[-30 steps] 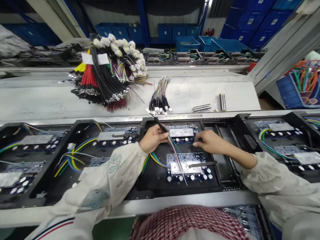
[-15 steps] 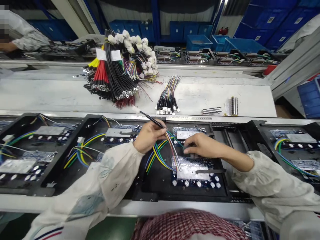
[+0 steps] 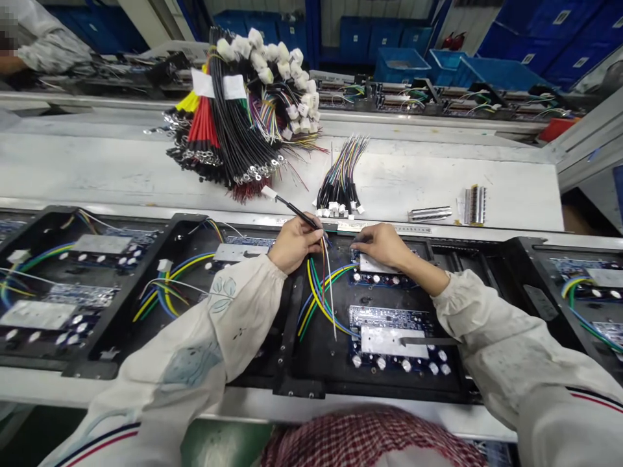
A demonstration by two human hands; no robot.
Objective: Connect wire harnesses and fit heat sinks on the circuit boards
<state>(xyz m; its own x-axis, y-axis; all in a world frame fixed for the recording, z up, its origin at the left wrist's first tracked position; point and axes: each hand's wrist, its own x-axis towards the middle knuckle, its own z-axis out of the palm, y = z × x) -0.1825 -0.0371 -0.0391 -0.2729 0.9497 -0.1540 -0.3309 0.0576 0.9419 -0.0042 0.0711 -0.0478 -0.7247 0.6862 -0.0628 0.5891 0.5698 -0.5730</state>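
My left hand is closed around a black-sleeved wire harness. Its white connector points up and left, while loose thin wires, white and reddish among them, hang below the fingers. To the right, my right hand pinches thumb and finger together over the upper circuit board; whatever lies in the pinch is too small to make out. Below it, the lower circuit board sits in a black metal housing. Blue, yellow and green wires curve from the boards beneath my left hand.
Similar housings with boards stand left and right. On the white shelf behind lie a big cable bundle, a small harness bundle and metal strips. A co-worker's sleeve shows at far left.
My right hand has moved up and away from between the boards to the upper board. My left hand still grips the harness, its loose wires now hanging straighter. The view has shifted slightly.
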